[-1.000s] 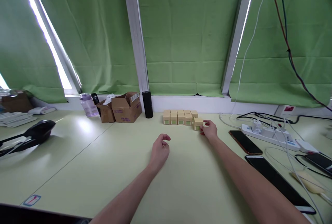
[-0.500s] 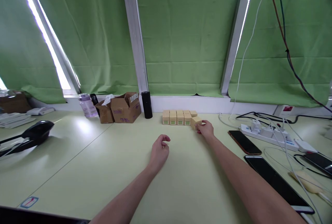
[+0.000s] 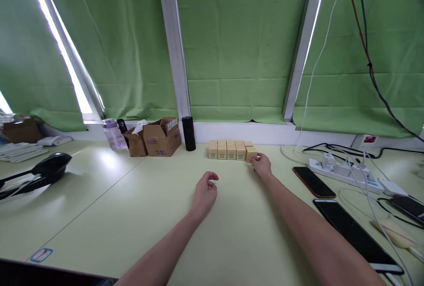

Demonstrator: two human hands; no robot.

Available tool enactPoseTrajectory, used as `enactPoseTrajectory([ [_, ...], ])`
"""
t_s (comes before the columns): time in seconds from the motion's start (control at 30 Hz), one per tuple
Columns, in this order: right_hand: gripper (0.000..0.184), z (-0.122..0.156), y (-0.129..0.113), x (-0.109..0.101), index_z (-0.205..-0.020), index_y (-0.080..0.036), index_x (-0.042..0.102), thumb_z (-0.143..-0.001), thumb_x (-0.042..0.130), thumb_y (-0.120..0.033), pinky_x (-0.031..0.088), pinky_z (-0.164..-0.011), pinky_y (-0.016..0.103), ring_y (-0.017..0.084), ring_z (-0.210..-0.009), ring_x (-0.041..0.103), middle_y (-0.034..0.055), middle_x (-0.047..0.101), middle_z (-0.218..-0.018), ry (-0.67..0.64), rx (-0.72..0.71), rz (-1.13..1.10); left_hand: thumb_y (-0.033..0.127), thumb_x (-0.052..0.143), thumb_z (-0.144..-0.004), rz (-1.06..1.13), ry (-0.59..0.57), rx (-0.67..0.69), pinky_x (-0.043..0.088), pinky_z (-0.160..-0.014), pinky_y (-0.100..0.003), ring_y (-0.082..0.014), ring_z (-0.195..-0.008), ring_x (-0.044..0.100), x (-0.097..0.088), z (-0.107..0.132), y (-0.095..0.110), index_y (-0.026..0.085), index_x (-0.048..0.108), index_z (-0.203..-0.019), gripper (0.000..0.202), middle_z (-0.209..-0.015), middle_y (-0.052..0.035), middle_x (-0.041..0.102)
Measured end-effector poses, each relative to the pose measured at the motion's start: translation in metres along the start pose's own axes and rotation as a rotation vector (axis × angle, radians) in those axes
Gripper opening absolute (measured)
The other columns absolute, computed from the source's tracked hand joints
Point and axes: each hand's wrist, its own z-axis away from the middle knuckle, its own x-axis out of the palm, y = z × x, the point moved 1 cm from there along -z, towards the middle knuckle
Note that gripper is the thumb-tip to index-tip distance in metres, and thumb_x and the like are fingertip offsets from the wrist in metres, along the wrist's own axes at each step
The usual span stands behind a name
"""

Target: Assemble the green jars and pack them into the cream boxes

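My right hand (image 3: 263, 165) grips the right side of a small tan cardboard box (image 3: 251, 154) between thumb and fingers. That box stands on the table at the right end of a row of similar small boxes (image 3: 231, 150), close against its neighbour. Several boxes make up the front row, most with a pale green-edged square on the front, and more stand right behind them. My left hand (image 3: 205, 189) hovers over the table nearer to me, holding nothing, its fingers loosely curled with a gap to the thumb.
Cardboard cartons (image 3: 162, 138), a purple bottle (image 3: 113, 134) and a black cylinder (image 3: 188, 134) stand at the back left. At right lie a phone (image 3: 314, 182), a tablet (image 3: 356, 235), a power strip (image 3: 344, 175) and loose cables. A black object (image 3: 51, 166) lies far left.
The box in my right hand has turned from an angle to nearly straight and sits in line with the front row. My left hand has hardly moved.
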Motion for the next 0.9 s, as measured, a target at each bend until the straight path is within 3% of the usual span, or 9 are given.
enactPoseTrajectory([
  [0.13, 0.046, -0.002, 0.002, -0.001, -0.129, -0.023, 0.067, -0.084, 0.070, -0.025, 0.058, -0.069, 0.024, 0.018, -0.086, 0.074, 0.0049, 0.079, -0.112, -0.064, -0.056, -0.008, -0.002, 0.047, -0.071, -0.004, -0.001, 0.000, 0.046, -0.069, -0.025, -0.0132, -0.074, 0.062, 0.000, 0.000, 0.001, 0.022, 0.065, -0.094, 0.037, -0.102, -0.0024, 0.073],
  [0.3, 0.054, 0.008, 0.006, -0.006, -0.141, -0.019, 0.056, -0.087, 0.063, -0.018, 0.058, -0.076, 0.024, 0.014, -0.087, 0.073, 0.0076, 0.075, -0.127, -0.096, -0.114, -0.041, 0.001, 0.048, -0.073, -0.012, -0.006, 0.015, 0.045, -0.067, -0.025, -0.0135, -0.075, 0.063, 0.000, 0.000, -0.002, 0.022, 0.065, -0.095, 0.035, -0.107, -0.0033, 0.073],
  [0.43, 0.047, 0.028, 0.009, -0.015, -0.134, -0.018, 0.059, -0.088, 0.059, -0.012, 0.059, -0.086, 0.026, 0.013, -0.089, 0.073, 0.0063, 0.077, -0.122, -0.121, -0.189, -0.053, 0.002, 0.047, -0.074, -0.011, -0.017, 0.027, 0.046, -0.069, -0.026, -0.0145, -0.078, 0.064, 0.001, -0.003, -0.006, 0.022, 0.064, -0.095, 0.033, -0.108, -0.0039, 0.073],
  [0.6, 0.037, 0.065, 0.010, -0.035, -0.123, -0.019, 0.064, -0.089, 0.059, -0.008, 0.057, -0.098, 0.029, 0.015, -0.106, 0.073, 0.0080, 0.076, -0.121, -0.162, -0.280, -0.011, 0.002, 0.048, -0.072, -0.021, -0.029, 0.022, 0.046, -0.071, -0.026, -0.0142, -0.078, 0.064, 0.000, -0.006, -0.006, 0.022, 0.063, -0.096, 0.035, -0.107, -0.0033, 0.073],
  [0.73, 0.038, 0.102, 0.010, -0.065, -0.122, -0.022, 0.067, -0.087, 0.063, -0.008, 0.051, -0.111, 0.035, 0.021, -0.124, 0.067, 0.0079, 0.072, -0.131, -0.190, -0.335, 0.087, 0.003, 0.048, -0.071, -0.020, -0.023, 0.016, 0.047, -0.071, -0.027, -0.0148, -0.076, 0.064, -0.002, -0.006, -0.004, 0.022, 0.064, -0.095, 0.035, -0.107, -0.0033, 0.074],
  [0.83, 0.048, 0.127, 0.007, -0.105, -0.133, -0.022, 0.063, -0.085, 0.069, -0.015, 0.043, -0.117, 0.045, 0.031, -0.137, 0.057, 0.0113, 0.065, -0.143, -0.155, -0.369, 0.222, 0.004, 0.048, -0.072, -0.029, -0.025, 0.026, 0.047, -0.073, -0.028, -0.0154, -0.078, 0.065, -0.003, -0.006, -0.002, 0.021, 0.065, -0.095, 0.033, -0.108, -0.0042, 0.074],
  [0.9, 0.051, 0.139, 0.005, -0.137, -0.137, -0.019, 0.059, -0.088, 0.071, -0.026, 0.043, -0.114, 0.049, 0.036, -0.136, 0.056, 0.0151, 0.064, -0.142, -0.115, -0.491, 0.583, 0.005, 0.048, -0.072, -0.036, -0.019, 0.034, 0.048, -0.075, -0.028, -0.0160, -0.080, 0.065, -0.003, -0.006, -0.001, 0.021, 0.065, -0.096, 0.033, -0.107, -0.0043, 0.074],
])
